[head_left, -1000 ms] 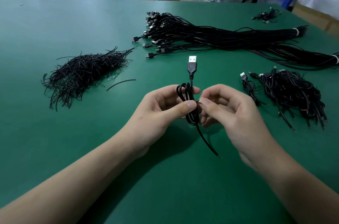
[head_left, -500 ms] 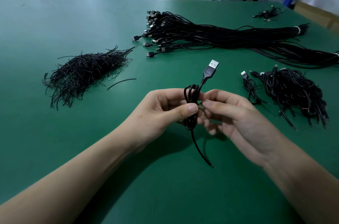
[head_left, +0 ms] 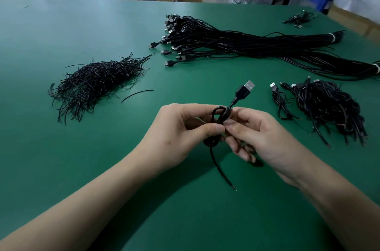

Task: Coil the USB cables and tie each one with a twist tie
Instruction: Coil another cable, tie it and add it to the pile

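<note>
My left hand (head_left: 181, 133) and right hand (head_left: 261, 137) meet over the green table (head_left: 61, 34), both pinching the waist of a coiled USB cable (head_left: 221, 116). Its plug (head_left: 245, 90) points to 1 o'clock and its bare tail (head_left: 218, 166) hangs toward 6. Twist ties (head_left: 96, 84) are heaped at 10 o'clock, straight cables (head_left: 236, 45) lie at 1, and a pile of coils (head_left: 329, 106) sits at 3.

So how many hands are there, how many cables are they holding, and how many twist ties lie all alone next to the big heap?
Bare hands: 2, left hand and right hand
Coiled black USB cable held between them: 1
Lone black wire twist tie beside the heap of twist ties: 1
Total: 4
</note>
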The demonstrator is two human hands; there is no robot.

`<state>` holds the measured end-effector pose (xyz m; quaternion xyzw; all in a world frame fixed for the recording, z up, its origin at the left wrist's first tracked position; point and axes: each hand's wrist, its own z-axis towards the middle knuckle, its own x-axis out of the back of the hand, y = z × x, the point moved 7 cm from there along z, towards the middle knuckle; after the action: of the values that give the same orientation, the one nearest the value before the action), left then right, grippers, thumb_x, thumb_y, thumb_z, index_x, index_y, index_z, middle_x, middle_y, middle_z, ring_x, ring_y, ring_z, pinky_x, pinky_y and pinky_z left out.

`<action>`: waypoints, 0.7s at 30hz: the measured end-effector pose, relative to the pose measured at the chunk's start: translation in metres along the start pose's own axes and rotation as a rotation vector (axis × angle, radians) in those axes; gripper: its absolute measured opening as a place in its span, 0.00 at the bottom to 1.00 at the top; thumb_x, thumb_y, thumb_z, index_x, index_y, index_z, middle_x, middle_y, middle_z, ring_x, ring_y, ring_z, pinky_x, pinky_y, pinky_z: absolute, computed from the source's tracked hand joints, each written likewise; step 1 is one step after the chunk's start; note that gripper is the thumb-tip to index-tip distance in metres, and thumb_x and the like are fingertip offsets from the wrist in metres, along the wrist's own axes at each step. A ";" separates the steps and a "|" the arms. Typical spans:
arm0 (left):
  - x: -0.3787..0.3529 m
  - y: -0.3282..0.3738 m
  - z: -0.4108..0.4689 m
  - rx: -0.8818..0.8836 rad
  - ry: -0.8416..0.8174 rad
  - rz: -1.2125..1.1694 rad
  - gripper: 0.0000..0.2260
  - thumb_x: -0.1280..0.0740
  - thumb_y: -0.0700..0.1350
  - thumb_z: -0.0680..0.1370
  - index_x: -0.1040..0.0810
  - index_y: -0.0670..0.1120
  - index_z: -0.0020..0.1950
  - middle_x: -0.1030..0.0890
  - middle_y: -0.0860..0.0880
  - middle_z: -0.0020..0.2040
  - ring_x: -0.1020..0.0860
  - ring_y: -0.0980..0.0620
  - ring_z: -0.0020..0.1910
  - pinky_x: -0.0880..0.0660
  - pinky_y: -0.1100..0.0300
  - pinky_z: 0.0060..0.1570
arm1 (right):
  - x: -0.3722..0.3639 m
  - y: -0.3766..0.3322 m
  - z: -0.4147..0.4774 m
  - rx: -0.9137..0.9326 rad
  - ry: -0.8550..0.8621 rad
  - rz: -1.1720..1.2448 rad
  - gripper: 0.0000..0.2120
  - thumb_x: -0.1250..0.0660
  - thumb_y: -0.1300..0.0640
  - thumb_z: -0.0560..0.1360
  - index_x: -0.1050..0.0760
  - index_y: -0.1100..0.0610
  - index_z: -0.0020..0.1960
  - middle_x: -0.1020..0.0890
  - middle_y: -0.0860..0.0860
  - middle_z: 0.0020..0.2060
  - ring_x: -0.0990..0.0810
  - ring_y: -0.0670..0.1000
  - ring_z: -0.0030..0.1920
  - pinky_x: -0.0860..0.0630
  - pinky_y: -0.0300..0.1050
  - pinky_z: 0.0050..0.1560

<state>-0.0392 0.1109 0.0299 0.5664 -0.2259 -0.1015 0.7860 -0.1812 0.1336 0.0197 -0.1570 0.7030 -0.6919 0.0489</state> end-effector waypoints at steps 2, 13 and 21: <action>0.002 0.004 -0.001 -0.035 0.035 0.095 0.11 0.26 0.41 0.77 0.14 0.48 0.58 0.16 0.57 0.43 0.16 0.57 0.37 0.24 0.67 0.42 | 0.000 -0.003 0.001 0.042 0.013 -0.045 0.06 0.35 0.50 0.79 0.20 0.49 0.46 0.22 0.51 0.30 0.29 0.49 0.26 0.35 0.40 0.25; 0.002 0.002 -0.001 -0.013 0.095 0.018 0.08 0.25 0.44 0.75 0.15 0.49 0.53 0.21 0.49 0.48 0.14 0.47 0.38 0.18 0.54 0.42 | 0.000 0.002 0.001 0.016 -0.010 0.084 0.13 0.36 0.53 0.78 0.25 0.65 0.52 0.26 0.52 0.27 0.33 0.49 0.26 0.37 0.37 0.25; -0.006 0.006 -0.001 0.041 -0.023 -0.200 0.10 0.30 0.39 0.76 0.19 0.40 0.57 0.25 0.32 0.51 0.16 0.48 0.41 0.21 0.57 0.45 | -0.007 0.011 0.001 -0.106 -0.096 0.484 0.10 0.32 0.56 0.73 0.24 0.63 0.49 0.28 0.52 0.25 0.36 0.46 0.21 0.41 0.37 0.23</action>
<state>-0.0445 0.1158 0.0343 0.6010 -0.1791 -0.1813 0.7575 -0.1753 0.1344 0.0081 -0.0192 0.7523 -0.6140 0.2380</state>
